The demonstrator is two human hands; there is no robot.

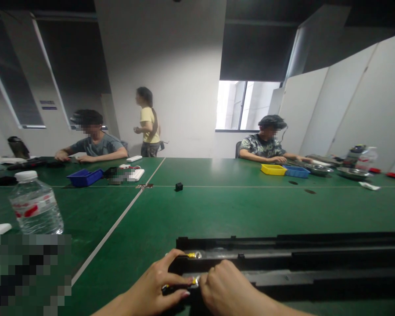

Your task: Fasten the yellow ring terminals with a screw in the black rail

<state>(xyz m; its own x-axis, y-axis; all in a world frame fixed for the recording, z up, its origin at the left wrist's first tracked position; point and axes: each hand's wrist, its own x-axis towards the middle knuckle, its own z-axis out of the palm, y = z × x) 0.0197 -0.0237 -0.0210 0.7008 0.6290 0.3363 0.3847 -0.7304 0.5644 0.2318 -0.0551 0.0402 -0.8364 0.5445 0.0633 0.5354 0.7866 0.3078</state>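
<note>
Two long black rails (332, 262) with metal strips lie side by side across the near right of the table. My left hand (161, 276) is at their left end, thumb and fingers closed about a ring terminal (195, 281) with a yellow sleeve and black lead. Just above its knuckles, a second yellow-sleeved ring terminal (195, 255) rests on the farther rail. My right hand (225, 285) is closed directly beside the lower terminal, over the nearer rail. Its fingertips are hidden, so what it grips does not show.
On the green table (210, 210) are a water bottle (36, 206), a small black block (179, 187), a blue bin (85, 177), a yellow bin (273, 169) and metal bowls (353, 174). Two people sit across the table; another person (148, 125) stands behind.
</note>
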